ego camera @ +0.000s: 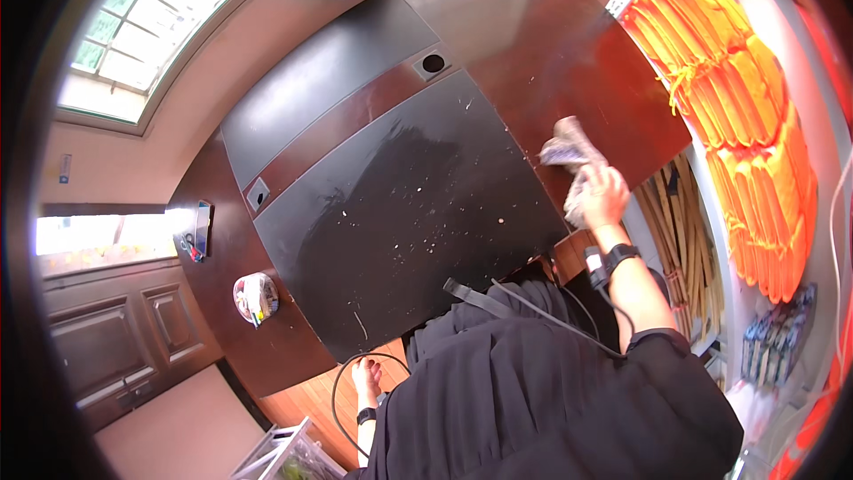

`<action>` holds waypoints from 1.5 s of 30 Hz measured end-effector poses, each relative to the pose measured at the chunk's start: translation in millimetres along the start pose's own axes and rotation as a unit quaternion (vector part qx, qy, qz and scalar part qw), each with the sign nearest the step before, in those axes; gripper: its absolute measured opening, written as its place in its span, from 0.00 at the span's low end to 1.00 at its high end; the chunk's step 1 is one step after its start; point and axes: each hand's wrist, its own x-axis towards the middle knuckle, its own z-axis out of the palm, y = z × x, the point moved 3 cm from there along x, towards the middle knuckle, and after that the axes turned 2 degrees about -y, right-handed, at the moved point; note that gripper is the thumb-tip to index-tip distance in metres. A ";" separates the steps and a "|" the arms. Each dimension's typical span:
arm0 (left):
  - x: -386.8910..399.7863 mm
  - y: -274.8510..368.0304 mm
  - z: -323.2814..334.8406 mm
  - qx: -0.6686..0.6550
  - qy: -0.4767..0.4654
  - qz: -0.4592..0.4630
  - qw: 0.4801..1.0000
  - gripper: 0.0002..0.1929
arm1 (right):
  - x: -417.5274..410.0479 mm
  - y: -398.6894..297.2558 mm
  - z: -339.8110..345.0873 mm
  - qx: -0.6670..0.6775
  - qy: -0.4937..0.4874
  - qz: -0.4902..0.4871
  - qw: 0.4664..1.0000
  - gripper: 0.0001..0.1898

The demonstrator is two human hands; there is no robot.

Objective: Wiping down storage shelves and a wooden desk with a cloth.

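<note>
My right hand (605,195) grips a crumpled, light-coloured cloth (574,147) at the near right part of a dark wooden desk (506,73). One end of the cloth sticks out past my fingers, slightly blurred. A black inlaid panel (400,213) spans the middle of the desk. White specks and small crumbs are scattered over it, and a darker, wet-looking patch (373,193) covers part of it. My left hand (368,377) hangs low beside my body, below the desk's front edge, its fingers partly curled. Whether it holds anything is unclear.
On the desk's left stand a round clear tub (256,298) of small items and a blue holder (203,227) with scissors. Orange folded fabric bundles (726,100) fill a shelf at right, above wooden sticks (683,240). A black cable (336,390) loops near my left hand.
</note>
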 end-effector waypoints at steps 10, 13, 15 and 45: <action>-82.7 45.7 128.4 0.171 0.173 0.323 0.915 0.28 | 75.6 -108.6 8.3 0.121 0.022 -0.237 0.964 0.14; -89.0 24.0 151.9 0.061 0.038 0.301 0.951 0.29 | 37.4 -168.5 -8.7 0.220 -0.149 -0.484 0.834 0.15; -98.9 22.4 178.4 0.317 0.093 0.330 0.884 0.30 | 16.2 -177.5 -7.6 0.252 -0.169 -0.596 0.743 0.13; -71.8 66.3 202.0 0.440 0.163 0.161 0.868 0.30 | 103.1 211.8 19.5 0.078 0.041 0.005 0.996 0.13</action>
